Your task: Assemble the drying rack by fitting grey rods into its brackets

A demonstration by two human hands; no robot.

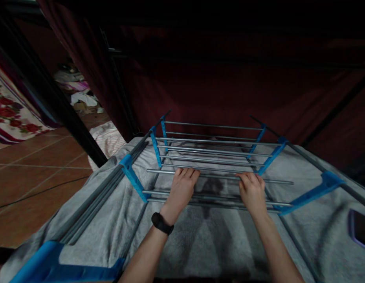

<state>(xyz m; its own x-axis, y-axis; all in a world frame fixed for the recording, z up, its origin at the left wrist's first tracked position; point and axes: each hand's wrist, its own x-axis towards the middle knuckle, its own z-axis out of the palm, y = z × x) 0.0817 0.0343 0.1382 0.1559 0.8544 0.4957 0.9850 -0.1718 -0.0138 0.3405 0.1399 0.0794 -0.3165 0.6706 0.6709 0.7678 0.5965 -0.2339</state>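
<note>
My left hand [184, 185], with a black band at the wrist, is closed over a grey metal rod [217, 176]. Farther right along the same rod, my right hand [252, 188] grips it too. The rod lies crosswise above a partly assembled rack, and both its ends look free of the blue plastic brackets. Nearest its left end is one blue bracket [133, 179]; toward the right stands another blue bracket [312, 194]. Below my hands, several rods [217, 198] span between these brackets. Farther back, more crosswise rods [211, 151] join the rear brackets.
Grey blanket [206, 239] lies under the rack. A bundle of loose rods [99, 200] runs along the left side, near a blue bracket [49, 261]. At right lies a phone [360, 228]. Dark red curtain [206, 90] hangs behind; a dark post [52, 90] rises at left.
</note>
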